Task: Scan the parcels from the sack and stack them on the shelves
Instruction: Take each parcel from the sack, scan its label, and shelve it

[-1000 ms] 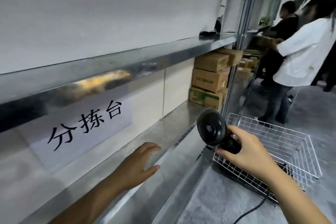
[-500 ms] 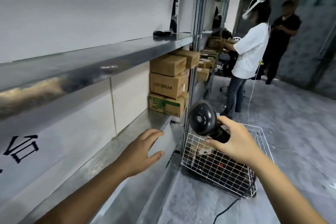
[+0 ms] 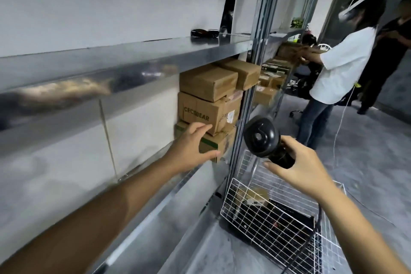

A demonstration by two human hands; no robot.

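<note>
In the head view, a stack of three cardboard parcels stood at the far end of the lower shelf (image 3: pixel 155 193), hard against the upright post of the metal rack. The bottom box (image 3: pixel 214 143) carried green print, the middle box (image 3: pixel 206 113) read CECIBEAR on its side, and the top box (image 3: pixel 208 83) lay plain brown, with a fourth box (image 3: pixel 244 72) just behind it under the upper shelf (image 3: pixel 133 60). The left hand (image 3: pixel 191 147) was stretched out to the stack with fingers straight and spread wide, holding nothing. Its fingertips lay over the seam between the bottom and middle boxes and its thumb lay across the bottom box's front face, though real contact could not be told. The right hand (image 3: pixel 295 167) was curled round the grip of a black scanner (image 3: pixel 261 137), which it held up beside the post, the round head turned toward the camera. A dark cable (image 3: pixel 319 227) ran down from the scanner. Below it, a white wire basket (image 3: pixel 278 218) sat on the grey floor (image 3: pixel 367 162) at the foot of the rack, with something brown and something black inside. A small dark object (image 3: pixel 204 33) lay on the upper shelf. Further parcels (image 3: pixel 266 93) filled the next rack, where a person in a white shirt (image 3: pixel 342 69) stood, with a person in dark clothes (image 3: pixel 389 51) behind them.
</note>
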